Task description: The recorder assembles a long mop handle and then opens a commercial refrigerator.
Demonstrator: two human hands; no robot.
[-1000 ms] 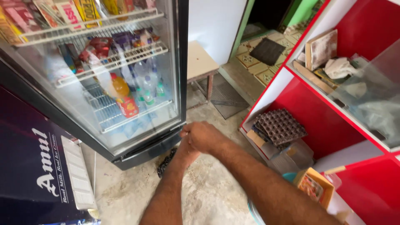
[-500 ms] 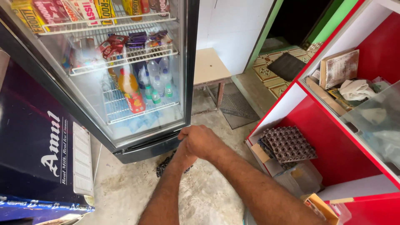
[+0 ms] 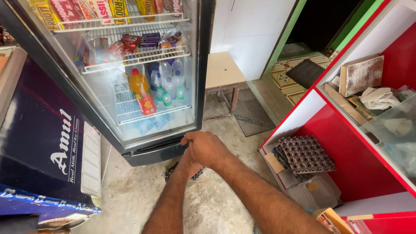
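Observation:
My right hand (image 3: 207,148) is curled into a loose fist at the bottom right corner of the glass fridge door (image 3: 151,65), its fingertips touching the door's lower edge. It lies over my left hand (image 3: 187,164), which is mostly hidden beneath it, so I cannot see what either hand grips. A dark chain (image 3: 170,174) shows just under the hands, low against the concrete floor. Behind the glass stand an orange drink bottle (image 3: 141,91), several clear water bottles (image 3: 167,78) and snack packets on wire shelves.
A dark blue chest freezer (image 3: 43,143) stands at the left. A small wooden stool (image 3: 222,71) and a floor mat (image 3: 253,113) lie behind. On the right is a red and white shelf unit (image 3: 346,147) with egg trays (image 3: 305,155) and cardboard boxes.
My view has tilted and shifted slightly, so the fridge looks more upright. Both hands stay clasped at the fridge base and have edged up against the door's bottom corner.

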